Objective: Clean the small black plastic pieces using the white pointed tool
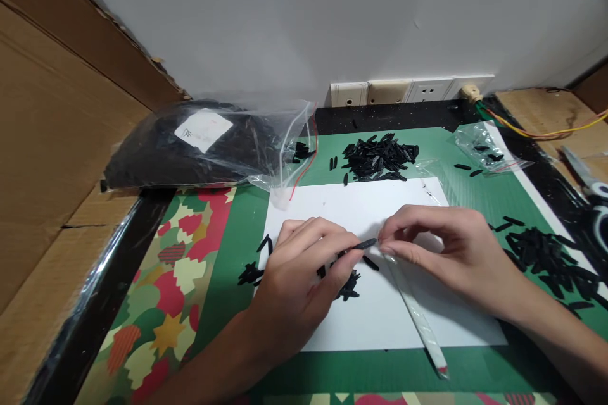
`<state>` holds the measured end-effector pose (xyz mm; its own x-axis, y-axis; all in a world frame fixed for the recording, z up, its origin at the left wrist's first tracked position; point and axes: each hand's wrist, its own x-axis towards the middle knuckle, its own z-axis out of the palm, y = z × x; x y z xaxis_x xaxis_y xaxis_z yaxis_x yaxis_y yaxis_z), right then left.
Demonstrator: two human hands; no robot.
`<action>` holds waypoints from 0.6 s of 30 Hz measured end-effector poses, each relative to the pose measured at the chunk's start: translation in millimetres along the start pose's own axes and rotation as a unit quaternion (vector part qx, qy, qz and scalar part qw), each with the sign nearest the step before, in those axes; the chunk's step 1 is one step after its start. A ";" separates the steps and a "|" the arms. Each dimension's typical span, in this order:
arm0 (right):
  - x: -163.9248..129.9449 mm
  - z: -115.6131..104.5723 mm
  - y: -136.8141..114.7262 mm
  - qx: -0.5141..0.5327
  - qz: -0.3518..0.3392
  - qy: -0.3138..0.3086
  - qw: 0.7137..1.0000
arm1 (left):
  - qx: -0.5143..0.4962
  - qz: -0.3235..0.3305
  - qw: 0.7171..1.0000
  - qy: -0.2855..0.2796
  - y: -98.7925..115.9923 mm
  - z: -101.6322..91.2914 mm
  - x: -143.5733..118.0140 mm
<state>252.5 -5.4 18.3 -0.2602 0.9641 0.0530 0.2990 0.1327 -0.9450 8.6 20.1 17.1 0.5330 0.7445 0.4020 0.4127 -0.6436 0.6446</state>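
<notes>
Item one: my bare left hand (304, 272), back uppermost, thumb and forefinger set in a pinch, remaining fingers bent alongside. Item two: my bare right hand (441, 240), turned inward, thumb and forefinger arched until the tips come together. Fingertips of the pair: near one another, apart. Item three: my unsleeved left forearm (223, 354), slanting up from lower left. Item four: my unsleeved right forearm (546, 313), slanting from lower right.

Beneath the fingers (327, 247) lies a white rectangular paper sheet (351, 332); behind them, a heap of slim black pieces (377, 157); behind-left, a bulging clear plastic bag (232, 155); to their right, a second such heap (541, 254).
</notes>
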 end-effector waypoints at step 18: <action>-9.9 -31.8 5.5 -0.263 -0.043 -0.265 0.927 | 0.042 0.024 0.998 0.038 -0.7 0.9 0.1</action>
<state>285.9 -6.9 22.9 -0.6757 0.7156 -0.1770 0.6270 0.4318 -0.6484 9.0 20.5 16.1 0.4976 0.7218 0.4811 0.4496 -0.6889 0.5686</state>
